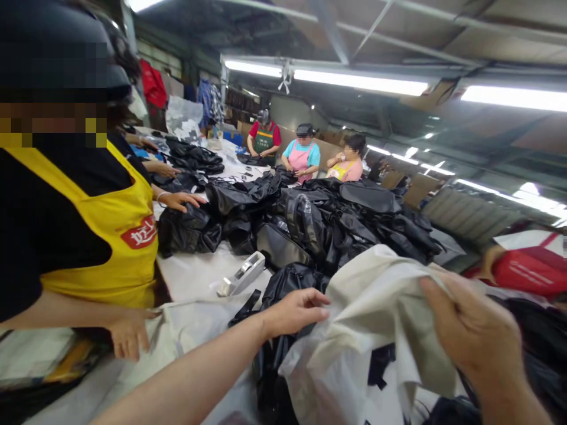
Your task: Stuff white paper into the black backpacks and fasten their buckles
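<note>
My left hand (295,310) pinches the left edge of a white fabric bag (372,330) in front of me, fingers closed on the cloth. My right hand (473,324) grips the same white bag at its upper right edge. Under and behind the white bag lies a black bag (287,283). A big heap of black bags (336,218) covers the middle of the long table (195,274).
A person in a yellow apron (115,236) stands close on my left, one hand on white cloth (128,336). A tape dispenser (243,274) lies on the table. Three more people work at the far end. A red bag (527,268) sits at the right.
</note>
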Tool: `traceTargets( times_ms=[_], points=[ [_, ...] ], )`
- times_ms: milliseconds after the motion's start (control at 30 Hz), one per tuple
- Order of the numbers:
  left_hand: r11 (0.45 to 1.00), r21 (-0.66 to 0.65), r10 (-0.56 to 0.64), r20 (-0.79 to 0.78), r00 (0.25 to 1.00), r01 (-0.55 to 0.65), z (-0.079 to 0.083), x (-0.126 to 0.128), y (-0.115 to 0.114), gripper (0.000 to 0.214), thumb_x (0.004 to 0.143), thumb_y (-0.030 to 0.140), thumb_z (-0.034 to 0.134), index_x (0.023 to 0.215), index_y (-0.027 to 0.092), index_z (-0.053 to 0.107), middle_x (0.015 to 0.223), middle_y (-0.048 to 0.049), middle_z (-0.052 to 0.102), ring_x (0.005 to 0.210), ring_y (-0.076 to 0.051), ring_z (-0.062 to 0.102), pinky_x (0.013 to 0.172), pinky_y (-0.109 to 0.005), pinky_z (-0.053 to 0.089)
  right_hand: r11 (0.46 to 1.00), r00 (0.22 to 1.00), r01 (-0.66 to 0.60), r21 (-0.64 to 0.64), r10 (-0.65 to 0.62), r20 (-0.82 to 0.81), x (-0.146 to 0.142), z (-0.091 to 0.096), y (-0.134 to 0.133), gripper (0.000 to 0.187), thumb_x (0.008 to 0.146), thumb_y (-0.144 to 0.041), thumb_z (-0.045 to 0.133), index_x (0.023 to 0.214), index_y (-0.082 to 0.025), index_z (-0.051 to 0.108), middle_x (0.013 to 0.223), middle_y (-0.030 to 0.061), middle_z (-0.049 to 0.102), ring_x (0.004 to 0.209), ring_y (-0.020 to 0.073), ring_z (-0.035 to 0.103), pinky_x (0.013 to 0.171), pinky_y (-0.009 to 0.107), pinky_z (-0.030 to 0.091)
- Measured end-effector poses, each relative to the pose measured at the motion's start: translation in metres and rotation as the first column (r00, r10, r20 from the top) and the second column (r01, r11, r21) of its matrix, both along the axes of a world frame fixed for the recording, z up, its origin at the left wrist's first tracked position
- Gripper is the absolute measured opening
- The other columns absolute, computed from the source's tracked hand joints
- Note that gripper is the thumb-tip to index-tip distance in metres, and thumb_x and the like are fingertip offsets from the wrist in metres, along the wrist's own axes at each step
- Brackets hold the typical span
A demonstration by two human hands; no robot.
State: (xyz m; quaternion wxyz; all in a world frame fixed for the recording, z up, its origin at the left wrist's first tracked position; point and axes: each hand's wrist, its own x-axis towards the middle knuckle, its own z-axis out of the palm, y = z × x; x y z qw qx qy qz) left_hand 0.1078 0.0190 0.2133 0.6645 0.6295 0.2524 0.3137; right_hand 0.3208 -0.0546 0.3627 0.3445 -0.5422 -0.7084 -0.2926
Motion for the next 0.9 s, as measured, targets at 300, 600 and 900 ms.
traceTargets(
  times_ms=[300,600,900],
  points=[
    [0.960,0.135,-0.204,-0.263,0.943,0.245,-0.030,0.006,-0.025,0.114,0.047,0.040,0.080,0.141,0.021,0.018,0.143,-0.0124,0.029,0.128,-0.035,0.030,0.104,-0.046,0.025,0.937,0.730,0.218,-0.274,-0.343,-0.591,0.007,-0.110,0.025,0.049,0.083,-0.053,0.036,0.096,-0.017,0.065,0.091,0.0082,0.067,0.087,0.0246,0.060,0.075,0.031,0.044],
    [0.977,-0.095,-0.199,-0.104,0.975,0.189,-0.052,0.057,-0.042,0.051,0.066,0.039,0.066,0.113,0.022,0.057,0.103,-0.0029,0.065,0.099,-0.025,0.056,0.092,-0.038,0.042,0.864,0.609,-0.054,-0.500,-0.368,-0.702,0.011,-0.176,0.036,0.052,0.079,-0.058,0.038,0.099,-0.017,0.063,0.099,0.0084,0.066,0.096,0.0255,0.058,0.084,0.033,0.044],
    [0.938,-0.346,-0.005,0.054,0.999,0.023,-0.055,0.082,-0.018,0.057,0.077,0.048,0.052,0.127,0.020,0.046,0.111,-0.0070,0.062,0.103,-0.026,0.055,0.091,-0.042,0.042,0.743,0.631,-0.235,-0.627,-0.375,-0.679,0.004,-0.267,0.014,0.073,0.080,-0.059,0.038,0.139,-0.019,0.025,0.114,0.0080,0.060,0.105,0.0274,0.056,0.081,0.033,0.050]
  ],
)
